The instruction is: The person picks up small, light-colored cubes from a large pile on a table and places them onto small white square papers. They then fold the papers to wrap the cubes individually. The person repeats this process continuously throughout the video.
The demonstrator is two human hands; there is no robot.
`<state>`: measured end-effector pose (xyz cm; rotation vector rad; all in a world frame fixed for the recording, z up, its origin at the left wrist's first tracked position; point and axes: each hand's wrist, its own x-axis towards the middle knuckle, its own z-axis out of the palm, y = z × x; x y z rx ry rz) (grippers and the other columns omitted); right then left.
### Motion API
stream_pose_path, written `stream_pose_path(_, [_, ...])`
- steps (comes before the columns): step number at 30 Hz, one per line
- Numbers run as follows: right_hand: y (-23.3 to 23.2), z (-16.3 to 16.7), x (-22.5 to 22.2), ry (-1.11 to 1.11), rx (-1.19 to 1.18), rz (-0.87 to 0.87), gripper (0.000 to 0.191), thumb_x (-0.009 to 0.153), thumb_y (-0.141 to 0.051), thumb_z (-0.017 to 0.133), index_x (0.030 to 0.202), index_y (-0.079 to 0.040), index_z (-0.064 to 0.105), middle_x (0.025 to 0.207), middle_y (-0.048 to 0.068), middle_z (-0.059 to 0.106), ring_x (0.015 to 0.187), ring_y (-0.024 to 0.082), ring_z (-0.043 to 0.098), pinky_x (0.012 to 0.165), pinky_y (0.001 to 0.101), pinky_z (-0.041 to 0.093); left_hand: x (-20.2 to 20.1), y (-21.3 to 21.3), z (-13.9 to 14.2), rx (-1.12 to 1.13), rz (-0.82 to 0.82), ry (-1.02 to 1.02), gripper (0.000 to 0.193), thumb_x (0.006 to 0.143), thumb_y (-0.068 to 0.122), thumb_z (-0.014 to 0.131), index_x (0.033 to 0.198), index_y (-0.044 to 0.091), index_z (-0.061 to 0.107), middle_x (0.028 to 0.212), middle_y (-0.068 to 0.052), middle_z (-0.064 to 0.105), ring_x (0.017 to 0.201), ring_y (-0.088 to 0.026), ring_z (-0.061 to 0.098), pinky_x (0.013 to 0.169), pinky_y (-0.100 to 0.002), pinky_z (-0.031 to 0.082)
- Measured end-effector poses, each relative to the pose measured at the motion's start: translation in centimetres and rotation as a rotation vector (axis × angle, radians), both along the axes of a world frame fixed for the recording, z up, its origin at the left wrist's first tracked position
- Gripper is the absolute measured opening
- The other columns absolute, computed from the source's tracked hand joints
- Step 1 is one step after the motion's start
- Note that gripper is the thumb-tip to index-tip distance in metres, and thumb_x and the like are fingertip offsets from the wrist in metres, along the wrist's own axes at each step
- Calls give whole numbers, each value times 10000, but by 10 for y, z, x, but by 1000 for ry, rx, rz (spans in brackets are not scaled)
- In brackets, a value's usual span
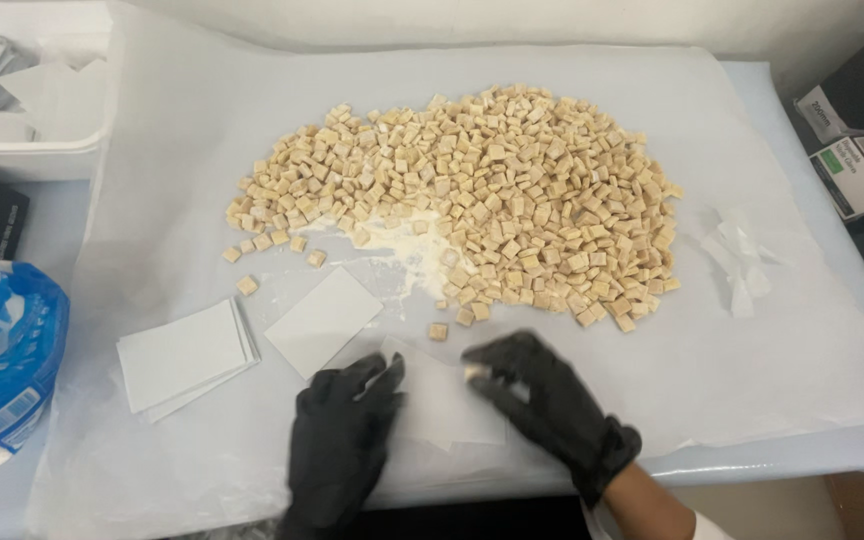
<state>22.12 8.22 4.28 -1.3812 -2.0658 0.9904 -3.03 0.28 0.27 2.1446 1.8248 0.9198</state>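
Both my hands wear black gloves and work near the front edge of a white paper sheet (772,330). My left hand (340,440) presses on the left side of a small white paper square (444,405). My right hand (547,400) pinches a small pale cube at its fingertips over the same square; the motion is blurred. A large heap of beige cubes (482,195) lies beyond, with white powder (414,245) beside it and one loose cube (438,331) just ahead of my hands.
A single paper square (323,320) and a stack of paper squares (184,357) lie to the left. A blue-and-white plastic bag (2,350) sits at the far left, a white tub (32,95) at the back left, boxes (857,130) at the right, crumpled wrappers (737,255) nearby.
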Motion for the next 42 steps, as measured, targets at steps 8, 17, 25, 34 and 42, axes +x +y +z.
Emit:
stream_pose_path(8, [-24, -3, -8, -41, 185, 169, 239, 897, -208, 742, 1123, -133, 734, 1085, 38, 713, 1103, 274, 631, 936, 372, 517, 20, 11, 25, -151, -100, -418, 411, 917, 40, 647, 1319, 103, 589, 1414, -104, 612, 1222, -312, 615, 952, -388, 533])
stream_pose_path(17, [-5, 1, 8, 254, -206, 93, 231, 933, -195, 653, 1135, -139, 752, 1136, 55, 756, 1063, 242, 720, 892, 396, 579, 17, 27, 22, -19, -248, -220, 269, 792, 45, 664, 1031, 125, 761, 1087, -10, 789, 907, -256, 637, 883, -375, 469])
stream_pose_path(25, [-12, -16, -8, -113, 312, 216, 259, 919, -275, 672, 1110, -121, 752, 1125, 98, 727, 1127, 328, 612, 994, 479, 420, 24, 50, 32, -346, -108, -251, 173, 891, 223, 704, 1057, 173, 719, 853, -6, 748, 862, -241, 649, 826, -392, 475])
stream_pose_path(34, [-2, -8, -10, -475, 115, -103, 347, 907, -437, 649, 821, -109, 722, 879, 68, 679, 969, 304, 621, 892, 479, 459, 47, 45, 25, -1, 146, 282, 391, 803, 333, 725, 1142, 139, 710, 1027, -75, 638, 994, -285, 586, 820, -461, 431])
stream_pose_path(42, [-6, 14, 11, -36, 371, -174, 202, 903, -292, 663, 913, -110, 751, 921, 38, 768, 918, 230, 690, 808, 400, 495, 54, 49, 16, 247, -190, 520, 342, 850, 155, 645, 1180, 94, 709, 1161, -83, 667, 1244, -294, 565, 1007, -470, 381])
